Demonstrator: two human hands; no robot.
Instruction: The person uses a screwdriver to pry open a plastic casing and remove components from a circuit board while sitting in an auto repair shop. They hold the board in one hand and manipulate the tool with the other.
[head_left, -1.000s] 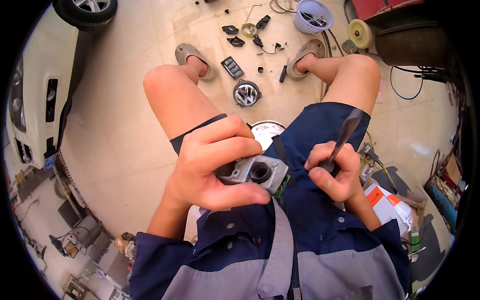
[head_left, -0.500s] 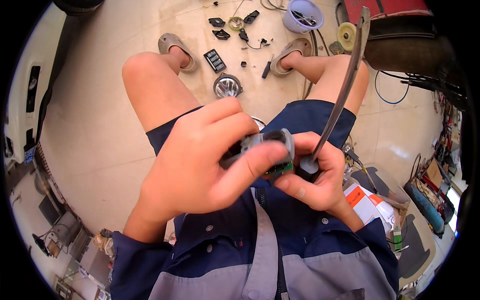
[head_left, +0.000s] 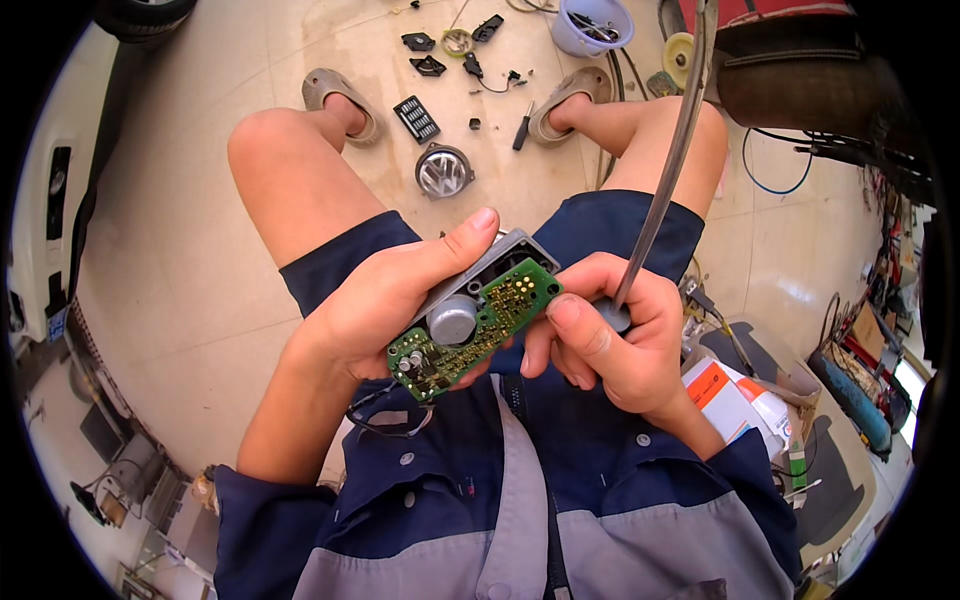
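Observation:
My left hand [head_left: 375,305] is wrapped round a grey plastic housing [head_left: 505,247], its thumb along the upper edge. A green circuit board [head_left: 500,323] faces up on the housing, with a round grey motor-like part [head_left: 452,320] protruding beside it. Dark wires hang below its lower end. In my right hand [head_left: 630,340] is a flat-blade screwdriver [head_left: 665,195], gripped by its dark handle with the long metal shaft pointing up. The right thumb and forefinger meet the board's right corner. Its other fingers curl below, partly hidden.
On the floor between my feet lie a round badge [head_left: 443,171], a black bit case [head_left: 416,119], a small screwdriver [head_left: 522,127] and several black parts [head_left: 428,66]. A lilac bucket [head_left: 592,28] holds tools. A chair with boxes [head_left: 728,400] stands at right.
The housing has been turned, so the circuit board now faces up in full view. My left thumb has moved off its front to the upper edge. The screwdriver has shifted slightly left and up.

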